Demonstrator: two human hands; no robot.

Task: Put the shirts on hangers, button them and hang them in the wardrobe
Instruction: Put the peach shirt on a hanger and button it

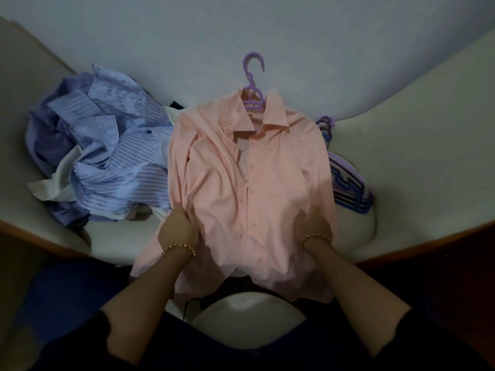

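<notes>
The pink shirt [267, 183] lies flat, front up, on a white seat [407, 156], with a purple hanger [251, 84] in its collar. The placket looks closed except near the collar. The left hand [179, 226] grips a fold of cloth at the shirt's lower left side, fingers curled into it. The right hand [316, 226] lies on the lower right part; it is blurred, so I cannot tell if it pinches or only presses. Blue shirts [107, 162] are piled on the left and spare hangers [348, 183] are stacked on the right.
</notes>
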